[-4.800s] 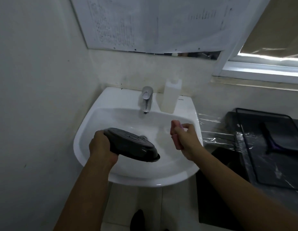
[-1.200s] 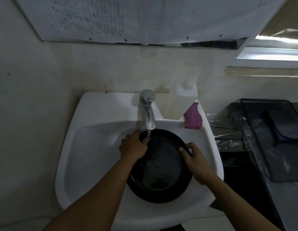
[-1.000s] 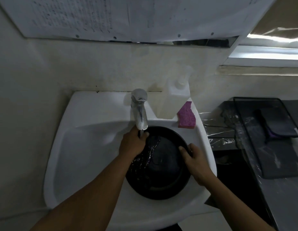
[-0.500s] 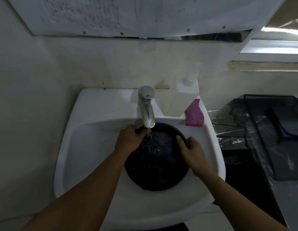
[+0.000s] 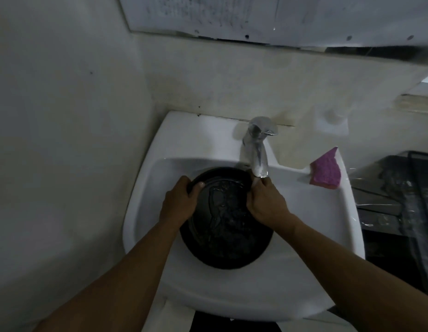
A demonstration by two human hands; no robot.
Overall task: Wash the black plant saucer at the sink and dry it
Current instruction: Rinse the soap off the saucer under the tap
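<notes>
Both hands, left hand [image 5: 179, 202] and right hand [image 5: 265, 204], gripping wet black saucer [image 5: 227, 231], white wall-mounted sink [image 5: 232, 295], grimy corner walls

Dim light falls on a stained cream wall [image 5: 64, 116] at left and far. A paper sheet [image 5: 268, 17] hangs on the far wall. At right, a dark tabletop [image 5: 380, 207] carries crinkled plastic film [image 5: 376, 178].

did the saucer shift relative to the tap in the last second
Yes. The saucer has slid left: the faucet spout now sits over its right rim beside the right hand, not its left.
</notes>
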